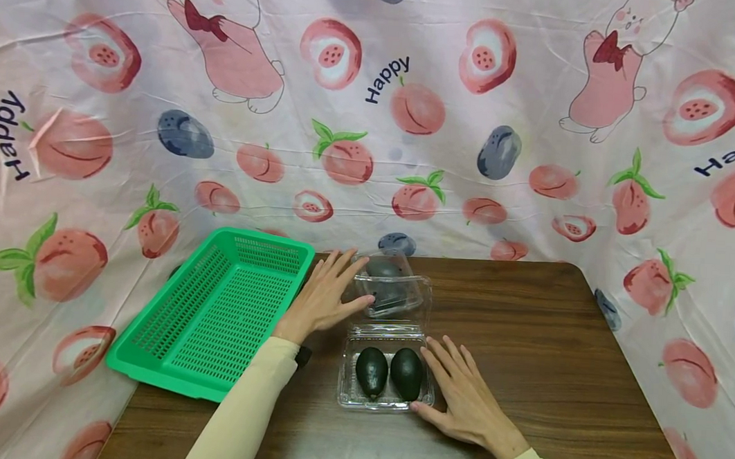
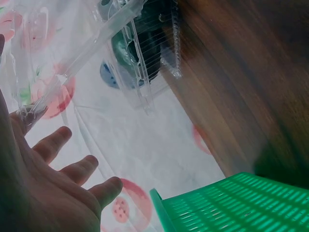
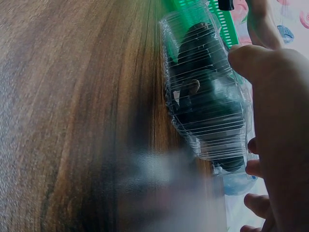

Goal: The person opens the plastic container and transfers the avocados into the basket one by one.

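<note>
A clear plastic clamshell box stands on the table with its lid raised at the back. Two dark green avocados lie side by side in its base. My left hand is at the left of the lid, fingers spread and thumb against the lid's side. At the base's right side, my right hand has its fingers extended, thumb by the front right corner. The right wrist view shows the ribbed box wall with dark fruit behind it. Behind the raised lid is another clear box holding something dark.
A green plastic basket with slotted walls stands to the left, close to my left forearm. The brown wooden table extends to the right. A fruit-printed cloth hangs along the back and sides.
</note>
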Available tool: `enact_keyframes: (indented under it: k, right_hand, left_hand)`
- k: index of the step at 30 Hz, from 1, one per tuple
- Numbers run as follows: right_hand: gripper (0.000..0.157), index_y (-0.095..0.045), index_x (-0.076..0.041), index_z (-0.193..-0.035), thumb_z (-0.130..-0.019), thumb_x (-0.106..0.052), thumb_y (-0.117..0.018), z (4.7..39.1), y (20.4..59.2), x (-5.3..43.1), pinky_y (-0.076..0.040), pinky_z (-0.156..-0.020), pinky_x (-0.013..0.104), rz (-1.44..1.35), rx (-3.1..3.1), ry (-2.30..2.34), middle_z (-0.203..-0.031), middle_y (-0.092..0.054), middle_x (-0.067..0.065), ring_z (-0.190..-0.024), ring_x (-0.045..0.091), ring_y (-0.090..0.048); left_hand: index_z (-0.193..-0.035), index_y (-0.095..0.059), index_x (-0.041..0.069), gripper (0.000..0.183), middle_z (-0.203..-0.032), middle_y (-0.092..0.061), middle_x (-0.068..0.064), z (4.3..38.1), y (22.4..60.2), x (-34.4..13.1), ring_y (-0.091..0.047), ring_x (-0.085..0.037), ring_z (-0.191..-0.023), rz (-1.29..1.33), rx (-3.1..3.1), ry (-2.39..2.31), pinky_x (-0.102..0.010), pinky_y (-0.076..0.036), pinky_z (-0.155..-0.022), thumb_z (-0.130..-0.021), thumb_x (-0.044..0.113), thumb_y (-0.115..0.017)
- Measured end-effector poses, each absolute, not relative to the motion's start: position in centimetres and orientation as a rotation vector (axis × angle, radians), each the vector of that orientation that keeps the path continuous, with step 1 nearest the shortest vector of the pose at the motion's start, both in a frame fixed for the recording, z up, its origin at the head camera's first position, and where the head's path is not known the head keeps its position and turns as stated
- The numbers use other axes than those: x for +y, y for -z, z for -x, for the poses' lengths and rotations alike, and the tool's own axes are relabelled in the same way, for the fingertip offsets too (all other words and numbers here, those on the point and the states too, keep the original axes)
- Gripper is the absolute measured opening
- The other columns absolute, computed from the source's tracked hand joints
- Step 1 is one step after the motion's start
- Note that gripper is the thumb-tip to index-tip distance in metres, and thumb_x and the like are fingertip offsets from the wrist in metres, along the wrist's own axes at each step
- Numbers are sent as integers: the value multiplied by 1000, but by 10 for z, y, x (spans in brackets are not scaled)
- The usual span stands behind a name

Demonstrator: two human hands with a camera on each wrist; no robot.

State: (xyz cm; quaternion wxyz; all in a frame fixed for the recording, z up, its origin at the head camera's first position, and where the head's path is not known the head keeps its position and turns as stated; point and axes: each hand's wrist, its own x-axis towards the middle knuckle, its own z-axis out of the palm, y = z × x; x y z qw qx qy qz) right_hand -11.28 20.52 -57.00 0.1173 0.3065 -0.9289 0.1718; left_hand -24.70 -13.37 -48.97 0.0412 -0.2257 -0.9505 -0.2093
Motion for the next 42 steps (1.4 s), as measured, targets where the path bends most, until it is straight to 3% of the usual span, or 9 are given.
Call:
enact_keyframes:
  k: [27, 42]
  right_hand:
    - [97, -54, -7, -167, -98, -71, -76, 112, 572, 205, -40, -128, 71, -895, -2708, -500, -177, -51, 16, -163, 48, -47]
    - [98, -51, -8, -170, -98, -71, -76, 112, 572, 206, -38, -130, 71, -885, -2746, -525, -179, -47, 15, -165, 48, -44]
  left_hand:
    - [-176, -42, 22, 85, -187, -31, -15, 272, 500, -130, -17, -50, -177, 580, -3009, 678, -82, -19, -136, -108, 66, -65]
    - [-181, -32, 26, 91, -190, -24, -15, 272, 503, -129, -14, -50, -177, 561, -3032, 683, -78, -13, -139, -107, 69, -64]
